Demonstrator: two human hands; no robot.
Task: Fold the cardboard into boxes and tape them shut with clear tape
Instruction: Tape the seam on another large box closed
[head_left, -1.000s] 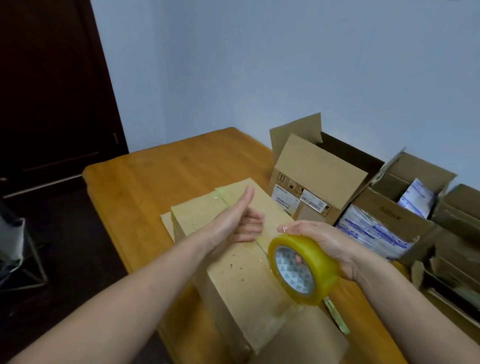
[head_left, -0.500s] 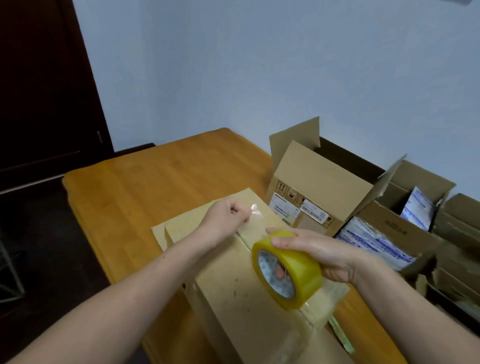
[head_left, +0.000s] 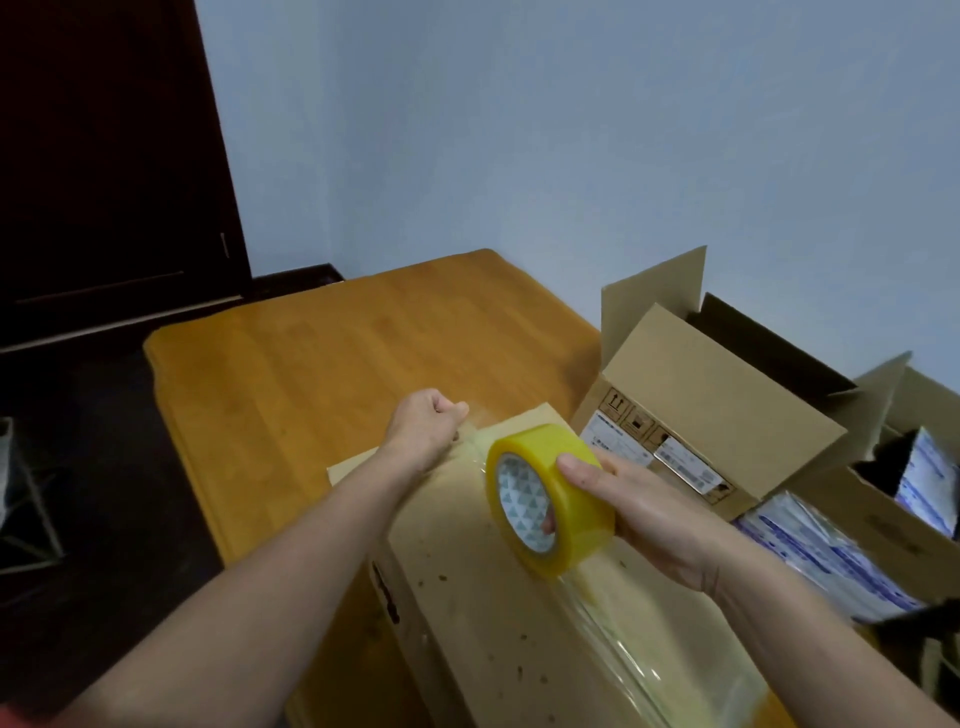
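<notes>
Wooden table (head_left: 311, 364) bears box (head_left: 467, 571); neighbouring cartons (head_left: 883, 525) hold, apparently, packets (head_left: 821, 551).

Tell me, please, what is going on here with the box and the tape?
A person is taping a cardboard box shut on a wooden table. The right hand grips a roll of clear tape just above the box top, while the left hand pinches the tape's free end out at the far edge. A glossy strip of tape lies along the near part of the top. Open boxes stand to the right.
</notes>
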